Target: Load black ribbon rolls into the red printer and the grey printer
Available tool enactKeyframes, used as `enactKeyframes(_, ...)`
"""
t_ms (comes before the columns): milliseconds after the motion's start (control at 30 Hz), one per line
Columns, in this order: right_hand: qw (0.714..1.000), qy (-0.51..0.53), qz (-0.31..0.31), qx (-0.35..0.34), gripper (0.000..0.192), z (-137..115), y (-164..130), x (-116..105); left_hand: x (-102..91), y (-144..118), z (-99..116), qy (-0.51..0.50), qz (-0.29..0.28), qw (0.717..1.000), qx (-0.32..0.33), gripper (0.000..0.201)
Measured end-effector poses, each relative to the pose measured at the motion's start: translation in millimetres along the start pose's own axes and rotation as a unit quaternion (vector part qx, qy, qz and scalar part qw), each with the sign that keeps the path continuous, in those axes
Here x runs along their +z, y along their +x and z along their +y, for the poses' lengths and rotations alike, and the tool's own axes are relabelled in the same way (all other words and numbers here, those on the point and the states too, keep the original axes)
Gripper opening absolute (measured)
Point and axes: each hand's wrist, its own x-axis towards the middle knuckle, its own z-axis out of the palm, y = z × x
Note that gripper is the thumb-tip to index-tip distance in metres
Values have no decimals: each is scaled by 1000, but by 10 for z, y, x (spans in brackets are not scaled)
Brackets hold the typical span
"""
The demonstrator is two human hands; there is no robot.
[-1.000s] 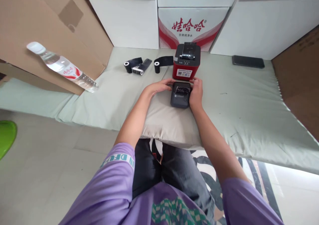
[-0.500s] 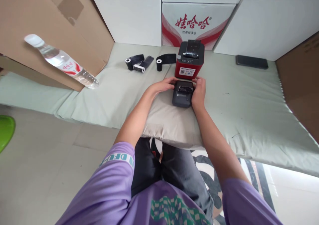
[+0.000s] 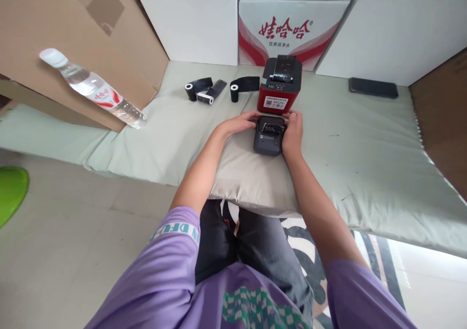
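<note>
A small dark grey printer (image 3: 269, 137) lies on a pale cushion (image 3: 251, 178) in front of me. My left hand (image 3: 239, 123) rests against its far left corner, fingers curled onto the top edge. My right hand (image 3: 293, 132) grips its right side. Directly behind it stands a red and black printer (image 3: 279, 85) with a white label on its front. Three black ribbon rolls (image 3: 215, 88) lie to the left of the red printer.
A water bottle (image 3: 93, 88) leans against a brown cardboard box (image 3: 54, 32) at the left. White boxes, one with red print (image 3: 284, 32), line the back. A black phone (image 3: 372, 87) lies far right. A green object (image 3: 10, 193) sits at the left edge.
Both hands stay on the grey printer. The view has shifted slightly; nothing else has moved.
</note>
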Motion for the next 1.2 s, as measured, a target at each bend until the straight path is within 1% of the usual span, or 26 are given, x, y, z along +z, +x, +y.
enactKeyframes(400, 1000, -11, -2, 1, 67, 8, 13, 10, -13, -39, 17, 0, 0, 1000, -2, 66)
enactKeyframes(600, 1000, -17, 1, -7, 62, -2, 14, 7, -13, -68, 47, 0, -2, 1000, -4, 66)
enactKeyframes(833, 1000, -20, 0, 4, 71, -7, 18, 8, -43, -47, -13, -10, -13, 1000, 6, 66)
enactKeyframes(1200, 998, -57, 5, -8, 72, -62, -5, 19, -101, 14, -73, -31, -31, 999, 13, 66)
